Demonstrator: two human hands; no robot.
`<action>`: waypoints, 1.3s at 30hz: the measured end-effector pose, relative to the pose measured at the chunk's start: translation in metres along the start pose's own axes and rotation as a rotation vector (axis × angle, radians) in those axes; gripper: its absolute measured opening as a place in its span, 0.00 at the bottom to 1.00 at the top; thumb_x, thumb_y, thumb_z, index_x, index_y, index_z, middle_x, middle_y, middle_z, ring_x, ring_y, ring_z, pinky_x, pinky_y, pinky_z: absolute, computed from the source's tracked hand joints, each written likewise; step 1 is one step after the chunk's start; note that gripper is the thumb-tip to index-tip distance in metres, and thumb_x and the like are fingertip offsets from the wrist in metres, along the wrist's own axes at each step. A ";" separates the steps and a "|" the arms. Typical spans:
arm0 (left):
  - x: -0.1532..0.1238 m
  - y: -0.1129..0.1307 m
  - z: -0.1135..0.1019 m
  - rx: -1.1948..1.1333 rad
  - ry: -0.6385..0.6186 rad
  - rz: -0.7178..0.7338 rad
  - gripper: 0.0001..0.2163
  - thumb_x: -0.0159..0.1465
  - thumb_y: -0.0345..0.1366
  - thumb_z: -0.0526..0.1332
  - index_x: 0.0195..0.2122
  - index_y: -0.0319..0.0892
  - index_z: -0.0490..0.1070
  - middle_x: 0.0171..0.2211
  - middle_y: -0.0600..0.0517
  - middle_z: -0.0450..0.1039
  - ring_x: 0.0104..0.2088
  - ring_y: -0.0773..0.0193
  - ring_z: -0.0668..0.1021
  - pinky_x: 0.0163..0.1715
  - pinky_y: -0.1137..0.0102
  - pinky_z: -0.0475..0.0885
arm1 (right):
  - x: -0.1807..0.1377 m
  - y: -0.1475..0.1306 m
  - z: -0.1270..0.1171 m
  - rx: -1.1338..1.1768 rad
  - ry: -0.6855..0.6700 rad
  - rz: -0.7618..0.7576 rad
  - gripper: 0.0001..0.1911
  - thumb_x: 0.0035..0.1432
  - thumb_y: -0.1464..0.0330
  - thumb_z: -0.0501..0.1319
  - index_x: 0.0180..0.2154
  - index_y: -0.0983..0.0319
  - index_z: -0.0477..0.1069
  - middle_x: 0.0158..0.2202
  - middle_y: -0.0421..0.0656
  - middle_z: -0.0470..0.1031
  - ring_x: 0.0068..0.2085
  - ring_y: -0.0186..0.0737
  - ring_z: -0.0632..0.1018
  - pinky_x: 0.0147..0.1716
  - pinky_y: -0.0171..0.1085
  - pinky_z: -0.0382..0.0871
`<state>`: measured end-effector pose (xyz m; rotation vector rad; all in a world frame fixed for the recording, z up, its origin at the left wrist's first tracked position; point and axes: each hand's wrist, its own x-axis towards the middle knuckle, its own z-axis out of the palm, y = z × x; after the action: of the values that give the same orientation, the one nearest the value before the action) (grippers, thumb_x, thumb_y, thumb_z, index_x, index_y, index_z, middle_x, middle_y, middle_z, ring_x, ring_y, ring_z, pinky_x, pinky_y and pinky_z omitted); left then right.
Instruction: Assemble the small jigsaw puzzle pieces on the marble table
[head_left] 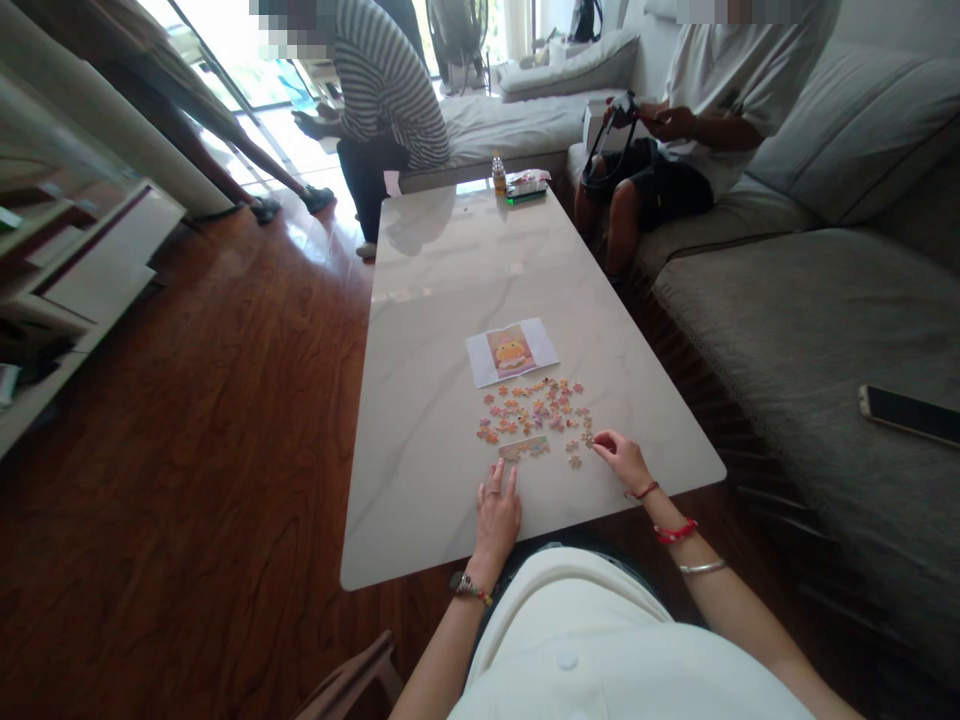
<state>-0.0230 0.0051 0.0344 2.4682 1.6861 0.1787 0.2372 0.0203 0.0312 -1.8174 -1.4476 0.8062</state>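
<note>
Picture sheet [512, 352] lies mid-desk [420, 500], w/ a yellow figure printed on it; everything else placed vs. that sheet. Loose puzzle pieces [534, 408] are scattered just on the sheet's near side, toward the person. Nearer again is a joined strip [525, 448] of pieces. Its long axis runs approx parallel to the sheet's near edge, i.e. across the desk, w/ the right end tipped slightly away from the person.

Left hand [496, 512] sits on the near side of the strip, palm down on the desk. Its fingers [504, 478] are released & flat, tips just short of the strip's left end; touching or not, can't tell. Right hand [622, 458] is near-right of the sheet, at the right edge of the scatter. Its fingers are pinched on a single piece [589, 439]; lifted or not, unclear.

Far beyond the sheet, at the desk's other end, stand a small bottle [499, 172] & a packet [527, 183], w/ two other people sitting there. Right of the sheet, off the desk, a phone [909, 414] lies on the sofa [787, 330].
</note>
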 end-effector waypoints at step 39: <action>0.052 0.045 -0.015 -1.513 -0.358 -0.573 0.14 0.45 0.43 0.63 0.28 0.39 0.64 0.27 0.51 0.72 0.25 0.70 0.74 0.20 0.79 0.59 | -0.022 -0.052 0.045 0.544 -0.047 0.129 0.12 0.41 0.63 0.61 0.30 0.63 0.69 0.27 0.42 0.73 0.27 0.36 0.74 0.27 0.35 0.70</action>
<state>0.0346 0.0376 0.0582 0.8276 1.1933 0.5967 0.1678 0.0127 0.0486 -1.4851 -1.0108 1.1809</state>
